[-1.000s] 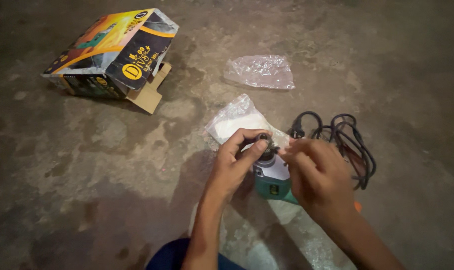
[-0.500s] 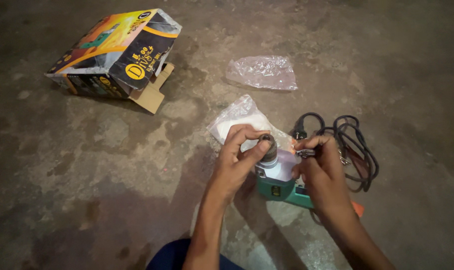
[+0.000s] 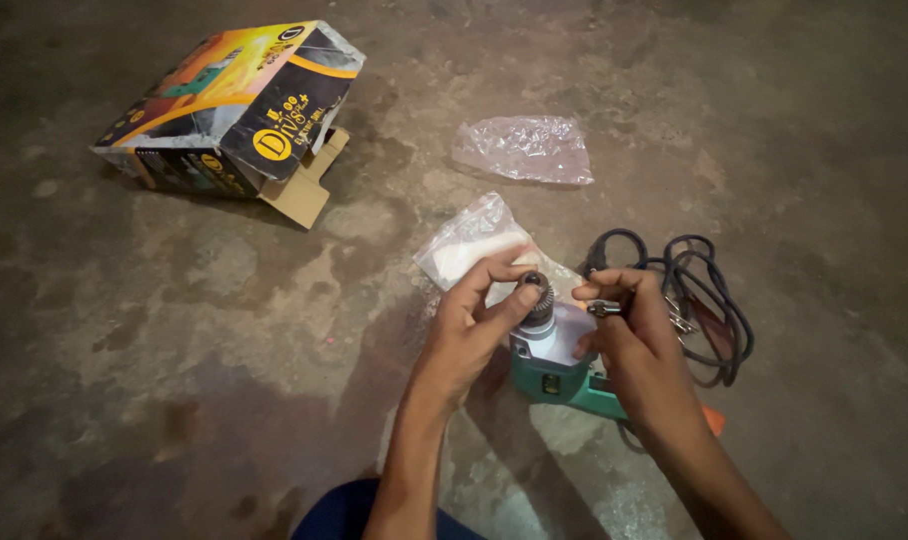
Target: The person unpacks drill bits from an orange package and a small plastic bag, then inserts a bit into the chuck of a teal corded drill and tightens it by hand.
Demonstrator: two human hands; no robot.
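Centre-right of the frame, low down: a green electric drill (image 3: pixel 559 365) stands nose-up on the concrete floor (image 3: pixel 174 330), its dark chuck (image 3: pixel 537 297) at the top. The left hand (image 3: pixel 474 325) has fingers curled tight around that chuck, thumb pressed on its side. The right hand (image 3: pixel 629 335) sits just beside it, fingertips pinched on a small metal chuck key (image 3: pixel 606 308) — held near the chuck, whether touching it I cannot tell. Behind the hands lies a clear plastic bag (image 3: pixel 469 250) with something white in it. To the right, a coiled black cord (image 3: pixel 704 300). Further up, a second crumpled plastic bag (image 3: pixel 524 150) — and at upper left, the torn, open cardboard box (image 3: pixel 239 110), yellow and black.
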